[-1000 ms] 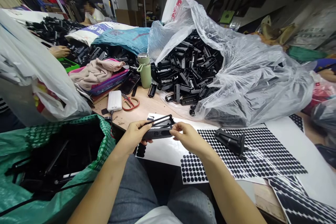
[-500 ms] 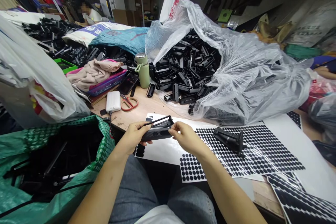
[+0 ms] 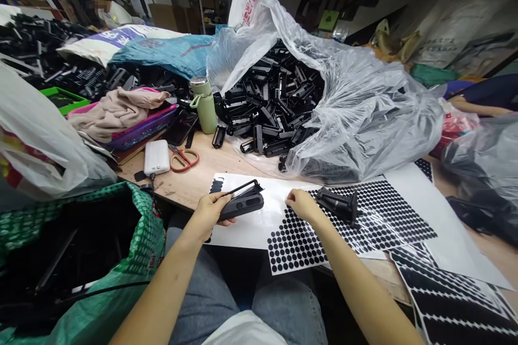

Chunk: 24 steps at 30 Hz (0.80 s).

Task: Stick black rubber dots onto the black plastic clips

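Note:
My left hand (image 3: 210,212) is wrapped round the near end of a black plastic folding piece (image 3: 242,206), with a thin frame raised along its top and round recesses in its side. My right hand (image 3: 302,205) is apart from it, over the upper left edge of a sheet of round black stickers (image 3: 299,248). Its fingers are pinched together; whether a sticker is between them is too small to tell. Just right of that hand, a black plastic stand (image 3: 339,206) lies on the sheet. A strip of black stickers (image 3: 217,185) is near the raised frame.
A clear plastic bag (image 3: 364,113) spills black plastic pieces (image 3: 279,91) at the back. Scissors (image 3: 184,160), a white power bank (image 3: 156,157) and a green bottle (image 3: 204,108) stand left. A green woven bag (image 3: 141,226) is beside my left arm. Another person sits at the far left.
My right hand has left the black folding piece and moved right to the sticker sheet. My left hand keeps holding the piece, its recessed side now more visible. The view has turned slightly right.

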{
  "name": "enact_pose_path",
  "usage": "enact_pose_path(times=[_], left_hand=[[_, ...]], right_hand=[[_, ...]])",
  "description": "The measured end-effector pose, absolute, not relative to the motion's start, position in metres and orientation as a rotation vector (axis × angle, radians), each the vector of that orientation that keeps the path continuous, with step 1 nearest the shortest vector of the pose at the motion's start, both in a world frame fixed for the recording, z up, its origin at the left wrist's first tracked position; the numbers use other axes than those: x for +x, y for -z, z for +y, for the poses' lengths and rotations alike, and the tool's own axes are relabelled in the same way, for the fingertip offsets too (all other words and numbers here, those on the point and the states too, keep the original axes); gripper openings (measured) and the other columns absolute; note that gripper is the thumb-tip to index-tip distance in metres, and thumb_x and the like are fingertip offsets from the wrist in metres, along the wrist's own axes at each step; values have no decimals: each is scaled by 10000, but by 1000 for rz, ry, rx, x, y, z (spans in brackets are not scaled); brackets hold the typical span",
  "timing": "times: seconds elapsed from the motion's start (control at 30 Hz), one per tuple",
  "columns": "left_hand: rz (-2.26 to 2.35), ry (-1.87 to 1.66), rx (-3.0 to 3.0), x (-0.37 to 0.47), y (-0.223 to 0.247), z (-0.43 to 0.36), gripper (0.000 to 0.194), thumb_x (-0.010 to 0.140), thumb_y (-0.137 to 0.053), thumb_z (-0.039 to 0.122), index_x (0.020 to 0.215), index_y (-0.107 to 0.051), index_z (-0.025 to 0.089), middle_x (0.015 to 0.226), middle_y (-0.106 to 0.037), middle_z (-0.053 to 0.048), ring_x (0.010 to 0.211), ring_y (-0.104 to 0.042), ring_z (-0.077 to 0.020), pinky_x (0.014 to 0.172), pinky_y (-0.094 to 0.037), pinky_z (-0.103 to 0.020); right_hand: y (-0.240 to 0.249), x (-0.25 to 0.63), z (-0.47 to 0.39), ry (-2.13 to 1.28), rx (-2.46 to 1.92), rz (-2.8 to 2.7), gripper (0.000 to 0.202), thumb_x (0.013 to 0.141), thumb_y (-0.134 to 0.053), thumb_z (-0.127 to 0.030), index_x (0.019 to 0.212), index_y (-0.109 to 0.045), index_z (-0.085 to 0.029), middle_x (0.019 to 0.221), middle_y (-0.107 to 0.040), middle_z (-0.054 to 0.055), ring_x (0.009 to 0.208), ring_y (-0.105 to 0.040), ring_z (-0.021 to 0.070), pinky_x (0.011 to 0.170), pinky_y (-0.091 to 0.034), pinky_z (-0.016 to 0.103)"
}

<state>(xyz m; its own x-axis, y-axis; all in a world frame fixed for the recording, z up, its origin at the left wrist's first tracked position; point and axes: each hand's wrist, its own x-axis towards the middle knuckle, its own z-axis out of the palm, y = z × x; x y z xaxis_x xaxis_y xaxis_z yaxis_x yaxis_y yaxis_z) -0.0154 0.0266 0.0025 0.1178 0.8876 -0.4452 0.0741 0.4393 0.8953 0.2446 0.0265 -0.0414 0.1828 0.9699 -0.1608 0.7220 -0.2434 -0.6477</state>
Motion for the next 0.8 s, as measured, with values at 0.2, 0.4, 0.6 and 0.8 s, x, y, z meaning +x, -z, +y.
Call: enact_pose_path(times=[0.2,0.4,0.6,0.8], left_hand=[[1340,-736,932,-3,-1,27,304,757,-554,274,988,-606,83,664,-652,-64,435,-615,-146,333,-451,-190],[1329,-735,957,11,0,24,255,767,-547,266,939,-622,93,633,-645,-52,423,-608,-143,352,-470,-202],[1309,-771,971,14,-2,21,268,752,-566,283,926,-624,87,635,-632,-49,422,-607,-148,353,-477,-214],[1316,-795,958,15,0,20,275,739,-583,295,912,-623,85,633,-623,-43,410,-598,-146,352,-478,-224]], right_hand=[[25,232,11,-816,-1967,-1587,153,740,-511,-234,592,-499,-196,631,-543,20,641,-510,171,645,-357,301],[-11,173,-11,-905,-1550,-1525,117,801,-458,-296,728,-491,-211,888,-543,30,812,-507,164,734,-396,302],[-5,148,-10,-843,-1558,-1501,118,795,-459,-226,680,-469,-204,931,-503,56,880,-487,185,820,-387,352],[-3,148,-12,-853,-1589,-1496,119,797,-465,-236,683,-478,-204,955,-495,68,918,-478,200,852,-384,380]])
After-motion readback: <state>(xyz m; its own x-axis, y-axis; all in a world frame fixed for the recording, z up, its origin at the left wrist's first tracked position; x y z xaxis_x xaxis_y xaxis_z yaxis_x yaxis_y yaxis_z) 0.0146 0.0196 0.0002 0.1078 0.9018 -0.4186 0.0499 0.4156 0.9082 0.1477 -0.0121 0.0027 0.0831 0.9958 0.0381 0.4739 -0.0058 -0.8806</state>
